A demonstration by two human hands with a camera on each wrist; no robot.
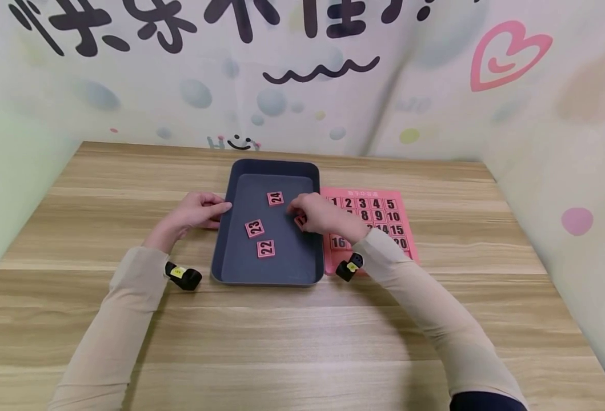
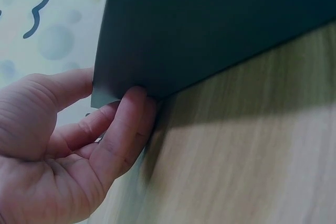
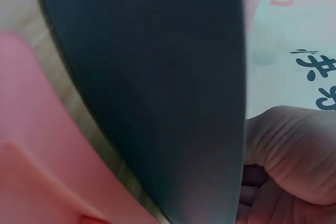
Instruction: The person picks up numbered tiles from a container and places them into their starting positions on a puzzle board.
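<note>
My left hand (image 1: pixel 194 211) grips the left side of a dark blue-grey tray (image 1: pixel 235 262). In the left wrist view, the thumb lies at the rim and the curled fingers press the outer wall (image 2: pixel 210 24). Inside the tray lie pink square number tiles marked 24 (image 1: pixel 275 198), 23 (image 1: pixel 254 228) and 22 (image 1: pixel 265 249). Over the tray's right part, my right hand (image 1: pixel 319 212) pinches another pink number tile (image 1: pixel 300 221), largely covered by the fingers. The right wrist view shows that hand (image 3: pixel 294 166) behind the tray wall, its fingertips hidden.
Against the tray's right side lies a pink number board (image 1: pixel 405 220) with rows of black-numbered tiles, partly under the right forearm. All stand on a wood-grain table (image 1: pixel 281 342). Behind the table rises a printed wall covering (image 1: pixel 302 114).
</note>
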